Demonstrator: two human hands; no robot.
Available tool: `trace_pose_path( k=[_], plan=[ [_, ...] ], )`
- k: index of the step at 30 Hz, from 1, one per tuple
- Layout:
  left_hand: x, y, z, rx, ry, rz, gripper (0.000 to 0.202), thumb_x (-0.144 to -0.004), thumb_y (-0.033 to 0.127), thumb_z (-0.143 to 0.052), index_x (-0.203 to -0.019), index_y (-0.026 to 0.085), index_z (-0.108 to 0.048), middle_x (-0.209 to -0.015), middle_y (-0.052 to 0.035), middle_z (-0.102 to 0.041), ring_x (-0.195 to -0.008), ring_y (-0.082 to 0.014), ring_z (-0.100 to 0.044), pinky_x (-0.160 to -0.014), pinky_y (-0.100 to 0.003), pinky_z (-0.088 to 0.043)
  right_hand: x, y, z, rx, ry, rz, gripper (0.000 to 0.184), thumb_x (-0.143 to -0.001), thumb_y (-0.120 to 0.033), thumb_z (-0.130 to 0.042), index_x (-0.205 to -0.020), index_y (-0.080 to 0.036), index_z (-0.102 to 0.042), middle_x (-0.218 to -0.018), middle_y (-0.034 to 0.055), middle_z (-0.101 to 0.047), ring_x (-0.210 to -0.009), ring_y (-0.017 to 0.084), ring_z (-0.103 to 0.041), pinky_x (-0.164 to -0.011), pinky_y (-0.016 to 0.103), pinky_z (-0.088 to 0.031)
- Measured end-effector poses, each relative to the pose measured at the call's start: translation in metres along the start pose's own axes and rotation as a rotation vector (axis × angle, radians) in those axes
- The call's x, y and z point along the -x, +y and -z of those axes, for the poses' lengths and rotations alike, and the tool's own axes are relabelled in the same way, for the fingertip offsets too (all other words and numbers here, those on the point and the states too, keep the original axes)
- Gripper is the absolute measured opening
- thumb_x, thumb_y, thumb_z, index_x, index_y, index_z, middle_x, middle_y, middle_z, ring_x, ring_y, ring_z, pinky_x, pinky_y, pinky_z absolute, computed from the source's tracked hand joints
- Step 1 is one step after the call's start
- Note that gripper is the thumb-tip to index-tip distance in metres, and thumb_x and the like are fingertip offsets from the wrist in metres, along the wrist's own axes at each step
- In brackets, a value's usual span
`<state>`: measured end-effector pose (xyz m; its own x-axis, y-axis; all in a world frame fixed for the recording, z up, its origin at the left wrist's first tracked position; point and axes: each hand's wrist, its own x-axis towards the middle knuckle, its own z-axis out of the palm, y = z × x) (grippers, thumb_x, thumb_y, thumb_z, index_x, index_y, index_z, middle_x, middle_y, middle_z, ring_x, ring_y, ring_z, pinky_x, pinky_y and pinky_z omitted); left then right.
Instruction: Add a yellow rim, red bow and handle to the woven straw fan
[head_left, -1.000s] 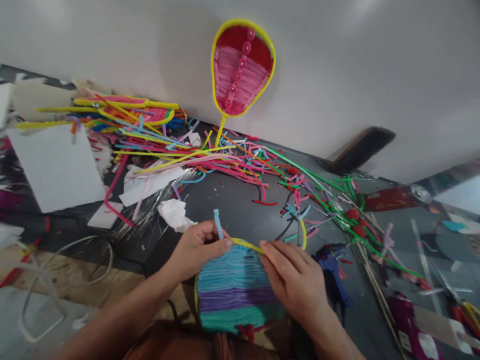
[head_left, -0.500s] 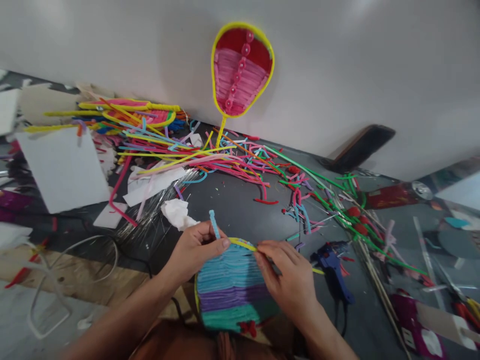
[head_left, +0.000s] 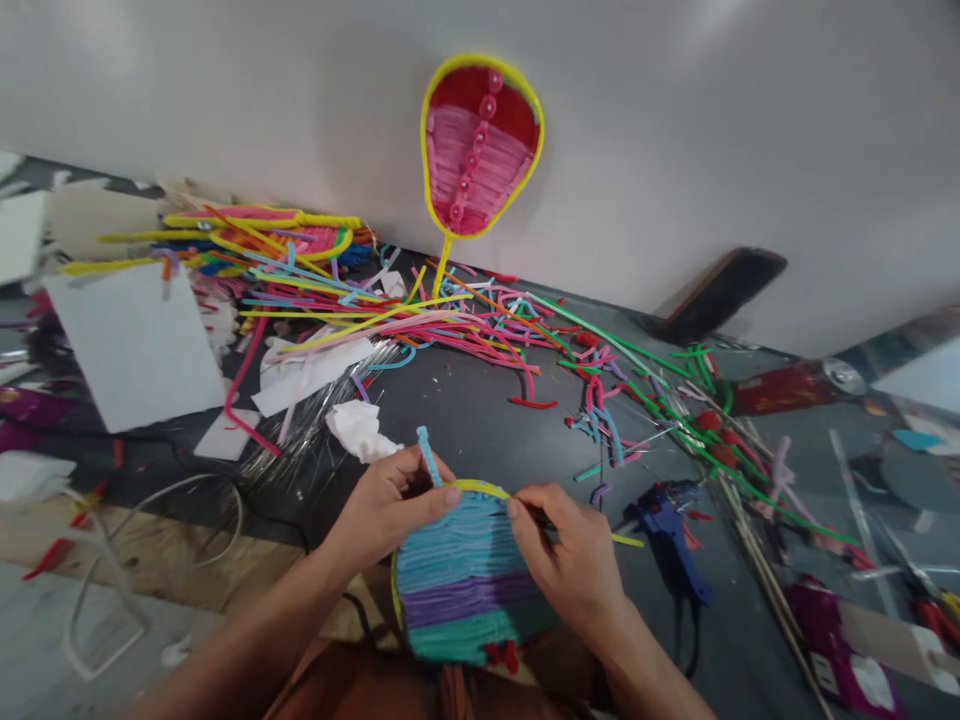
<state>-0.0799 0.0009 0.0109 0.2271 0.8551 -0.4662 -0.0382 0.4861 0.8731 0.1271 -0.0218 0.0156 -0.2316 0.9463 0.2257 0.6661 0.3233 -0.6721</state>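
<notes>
Close to my body is a pipe-cleaner panel (head_left: pixel 465 570) with rows of blue, purple and green, and a small red piece near its lower edge. A yellow pipe cleaner (head_left: pixel 480 488) follows its far edge. My left hand (head_left: pixel 401 500) pinches the panel's far left edge, thumb on top; a short light-blue pipe cleaner (head_left: pixel 427 455) sticks up by its fingers. My right hand (head_left: pixel 566 540) pinches the yellow pipe cleaner at the far right edge, thumb and forefinger together. A yellow end (head_left: pixel 628 540) shows to the right of that hand.
A pink and red fan (head_left: pixel 480 150) with yellow rim leans against the wall. Loose pipe cleaners (head_left: pixel 390 320) lie in a heap behind the hands. At right are a blue glue gun (head_left: pixel 671 540), a red can (head_left: pixel 795 388) and a phone (head_left: pixel 724 295); crumpled tissue (head_left: pixel 361 430) lies left.
My right hand has shifted slightly left and down along the panel's far edge. The left hand keeps its pinch. The whole view has shifted a little.
</notes>
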Motion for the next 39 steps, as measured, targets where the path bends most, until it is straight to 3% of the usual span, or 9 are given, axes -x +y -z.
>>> trace_pose_path(
  k=[4,11,14,22,29,35,39],
  plan=[
    [0.001,0.0,0.009,0.047,-0.123,-0.037,0.044,-0.056,0.038,-0.082,-0.085,0.014,-0.059,-0.073,-0.0003,-0.061,-0.066,-0.0137,-0.056,-0.059,-0.022,-0.043,0.001,0.001,0.0,0.004,0.016,0.043,0.015,-0.091,-0.023,-0.051,-0.079,-0.019,-0.059,-0.061,-0.0014,-0.064,-0.051,0.011,-0.059,-0.052,0.02,-0.043],
    [0.004,0.002,0.013,0.159,-0.267,-0.013,0.059,-0.063,0.026,-0.081,-0.112,0.019,-0.049,-0.098,-0.0042,-0.064,-0.085,-0.0173,-0.062,-0.073,-0.027,-0.047,0.003,0.001,0.001,0.065,0.083,0.16,0.011,-0.091,-0.021,-0.051,-0.083,-0.02,-0.058,-0.064,0.0001,-0.067,-0.054,0.012,-0.062,-0.054,0.022,-0.046],
    [0.004,0.005,0.008,0.171,-0.252,0.013,0.057,-0.063,0.026,-0.082,-0.11,0.019,-0.05,-0.101,-0.0057,-0.065,-0.087,-0.0182,-0.063,-0.074,-0.028,-0.048,0.004,-0.001,0.002,0.093,0.103,0.203,0.009,-0.091,-0.019,-0.051,-0.085,-0.02,-0.057,-0.067,0.0014,-0.069,-0.057,0.013,-0.063,-0.057,0.023,-0.047],
    [0.003,0.013,-0.013,0.118,-0.104,0.029,0.037,-0.068,0.029,-0.078,-0.095,0.016,-0.055,-0.083,-0.0009,-0.069,-0.066,-0.0114,-0.063,-0.061,-0.021,-0.047,0.003,-0.01,0.01,0.101,0.095,0.227,0.007,-0.088,-0.016,-0.054,-0.082,-0.019,-0.057,-0.064,0.0007,-0.067,-0.054,0.013,-0.062,-0.055,0.023,-0.046],
    [0.005,0.016,-0.014,0.102,-0.06,0.019,0.032,-0.067,0.027,-0.079,-0.089,0.016,-0.059,-0.08,-0.0008,-0.072,-0.066,-0.0103,-0.064,-0.062,-0.019,-0.048,-0.004,-0.013,0.013,0.049,0.05,0.211,0.009,-0.087,-0.014,-0.055,-0.09,-0.019,-0.061,-0.079,0.003,-0.071,-0.07,0.014,-0.067,-0.066,0.024,-0.05],
    [0.006,0.015,-0.015,0.114,-0.088,0.001,0.035,-0.068,0.029,-0.079,-0.092,0.016,-0.058,-0.081,-0.0018,-0.071,-0.067,-0.0107,-0.064,-0.062,-0.019,-0.048,-0.005,-0.016,0.009,0.037,0.031,0.159,0.008,-0.087,-0.014,-0.053,-0.086,-0.019,-0.06,-0.067,-0.0006,-0.066,-0.056,0.011,-0.061,-0.055,0.021,-0.043],
    [0.004,0.013,-0.008,0.111,-0.179,-0.036,0.047,-0.068,0.037,-0.078,-0.103,0.017,-0.054,-0.088,-0.0046,-0.07,-0.072,-0.0145,-0.065,-0.063,-0.022,-0.05,-0.004,-0.015,0.007,0.019,0.038,0.171,0.008,-0.088,-0.014,-0.052,-0.086,-0.019,-0.059,-0.067,-0.0003,-0.066,-0.057,0.011,-0.062,-0.056,0.021,-0.044]
  ],
)
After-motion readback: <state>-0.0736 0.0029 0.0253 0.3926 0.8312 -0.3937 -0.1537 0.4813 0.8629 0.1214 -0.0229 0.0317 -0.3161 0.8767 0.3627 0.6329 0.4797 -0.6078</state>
